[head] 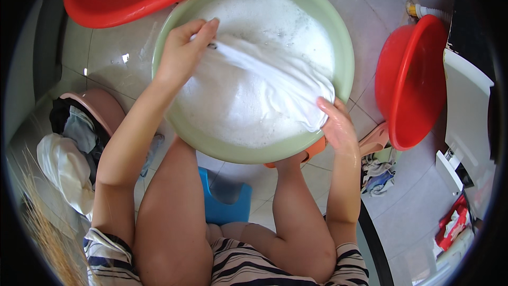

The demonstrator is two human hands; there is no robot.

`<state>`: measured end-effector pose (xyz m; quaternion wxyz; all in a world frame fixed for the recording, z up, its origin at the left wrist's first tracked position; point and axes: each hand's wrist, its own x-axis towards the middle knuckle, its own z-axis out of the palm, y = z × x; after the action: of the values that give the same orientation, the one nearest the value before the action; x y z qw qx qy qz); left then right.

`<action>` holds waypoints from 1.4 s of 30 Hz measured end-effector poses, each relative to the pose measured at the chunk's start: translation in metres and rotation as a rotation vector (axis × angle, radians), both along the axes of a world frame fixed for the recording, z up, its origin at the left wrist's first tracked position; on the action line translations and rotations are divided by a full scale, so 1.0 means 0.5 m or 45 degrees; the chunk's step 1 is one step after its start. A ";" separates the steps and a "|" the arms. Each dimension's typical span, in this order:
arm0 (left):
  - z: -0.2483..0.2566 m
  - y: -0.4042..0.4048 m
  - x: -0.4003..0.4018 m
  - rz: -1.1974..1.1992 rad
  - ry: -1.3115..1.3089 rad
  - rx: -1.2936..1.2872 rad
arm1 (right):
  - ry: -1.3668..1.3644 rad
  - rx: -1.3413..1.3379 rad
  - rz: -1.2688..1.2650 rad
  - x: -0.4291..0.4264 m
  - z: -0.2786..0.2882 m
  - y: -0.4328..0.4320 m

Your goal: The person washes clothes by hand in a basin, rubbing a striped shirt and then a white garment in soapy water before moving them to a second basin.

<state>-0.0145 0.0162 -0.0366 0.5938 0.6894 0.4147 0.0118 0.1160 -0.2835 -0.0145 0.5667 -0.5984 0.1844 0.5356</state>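
Note:
A white garment [274,75] is stretched slantwise over a pale green basin [344,47] of foamy water [238,127]. My left hand [186,47] pinches its upper left end, near a small dark mark on the cloth. At the lower right, my right hand [337,123] grips the other end beside the basin's rim. Part of the cloth hangs down onto the suds, and where it ends below is hard to make out. My right hand and forearm look wet.
Red basins stand at the upper left [119,12] and on the right [401,87]. A pink tub [107,107] with clothes [79,135] is at the left. More clothes [379,171] lie on the tiled floor [412,190] at the right. A blue plastic stool [230,210] shows between my legs.

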 end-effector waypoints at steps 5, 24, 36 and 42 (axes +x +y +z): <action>0.068 -0.003 -0.064 -1.116 0.433 -0.067 | -0.259 0.078 -0.097 0.004 0.073 0.001; 0.045 0.012 -0.015 -0.188 -0.190 -0.703 | -0.772 -0.130 0.127 0.066 0.084 0.049; -0.029 -0.057 -0.007 -0.336 -0.285 0.646 | -1.264 -0.296 0.319 0.039 0.009 0.081; -0.019 -0.117 -0.051 -0.880 -0.291 0.868 | -1.322 -0.297 0.805 -0.089 -0.036 0.096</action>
<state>-0.0402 -0.0423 -0.0460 0.3454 0.9358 0.0666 0.0247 0.0714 -0.2353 -0.0324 0.3273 -0.8646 -0.2442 0.2929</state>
